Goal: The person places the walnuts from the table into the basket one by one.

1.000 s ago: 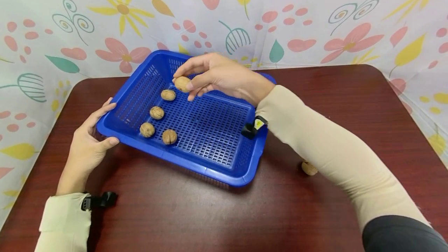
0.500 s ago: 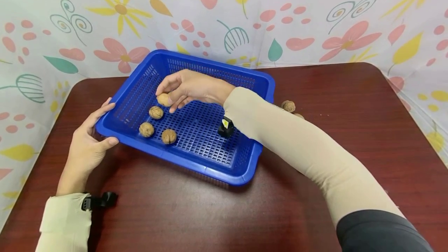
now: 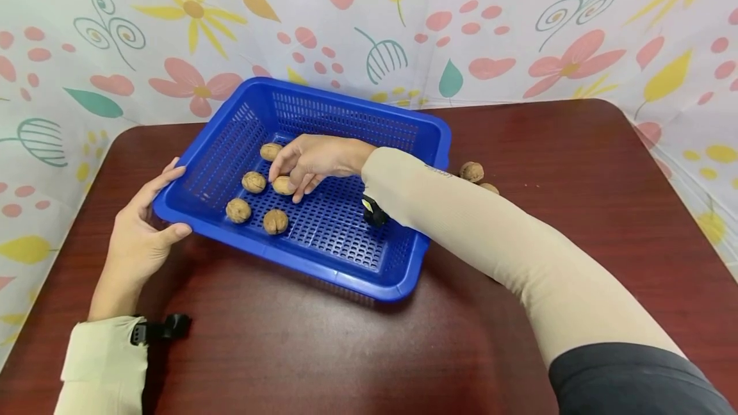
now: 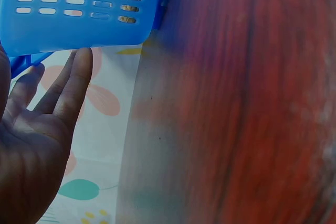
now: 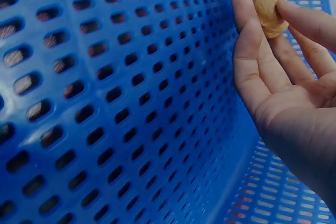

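Observation:
A blue plastic basket (image 3: 340, 278) with slotted walls sits tilted across my view. At its left corner, my left hand (image 3: 138, 235) holds the rim between thumb and fingers; in the left wrist view, its fingers (image 4: 79, 82) reach up to the basket's edge. Inside the basket, my right hand (image 3: 314, 162) pinches a walnut (image 3: 282, 185) near the slotted floor. The right wrist view shows this walnut (image 5: 270, 14) between thumb and fingers. Around it lie a walnut (image 3: 270, 152) behind, a walnut (image 3: 254, 182) on the left, and walnuts (image 3: 275, 221) (image 3: 238, 210) in front.
Two walnuts (image 3: 471, 171) lie on the dark red-brown table (image 3: 288, 351) right of the basket, one partly hidden by the right sleeve (image 3: 473, 223). A flower-printed cloth (image 3: 507, 31) hangs behind the table.
My right hand, with a walnut in its fingers, has moved down and toward the front of the basket, among the other walnuts. My left hand has stayed at the basket's corner.

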The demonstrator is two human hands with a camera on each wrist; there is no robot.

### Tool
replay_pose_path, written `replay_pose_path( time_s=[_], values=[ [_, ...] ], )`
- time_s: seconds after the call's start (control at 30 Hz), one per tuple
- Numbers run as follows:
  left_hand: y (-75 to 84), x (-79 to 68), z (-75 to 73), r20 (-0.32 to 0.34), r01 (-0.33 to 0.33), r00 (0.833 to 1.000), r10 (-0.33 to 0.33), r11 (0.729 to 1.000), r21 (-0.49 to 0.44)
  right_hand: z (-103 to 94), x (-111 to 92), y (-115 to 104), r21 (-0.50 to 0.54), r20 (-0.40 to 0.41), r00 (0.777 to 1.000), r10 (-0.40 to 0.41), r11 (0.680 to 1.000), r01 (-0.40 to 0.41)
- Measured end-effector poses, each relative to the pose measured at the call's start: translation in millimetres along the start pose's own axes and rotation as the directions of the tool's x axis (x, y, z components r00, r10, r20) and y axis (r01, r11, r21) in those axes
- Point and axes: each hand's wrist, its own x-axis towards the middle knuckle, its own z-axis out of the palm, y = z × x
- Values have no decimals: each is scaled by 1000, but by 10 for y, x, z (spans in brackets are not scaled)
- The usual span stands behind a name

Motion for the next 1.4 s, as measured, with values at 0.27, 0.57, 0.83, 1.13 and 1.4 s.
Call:
replay_pose_path(
  time_s=[0.27,0.57,0.83,1.13,1.4],
  values=[
    [8,-2,2,-2,9,1000,-9,1000,9,3,62,67,-41,21,1000,24,999,-23],
    [12,19,2,1,-6,1000,6,1000,6,17,89,80,-134,34,999,-24,991,28],
    [0,7,1,5,-18,1000,18,1000,-10,27,82,67,-195,39,999,-28,980,35],
    [10,1,-5,1,-14,1000,14,1000,-6,4,66,12,-208,27,999,-39,977,44],
    [0,-4,5,6,-23,1000,23,1000,2,-94,-100,-153,-100,-61,995,-83,992,76]
  ],
)
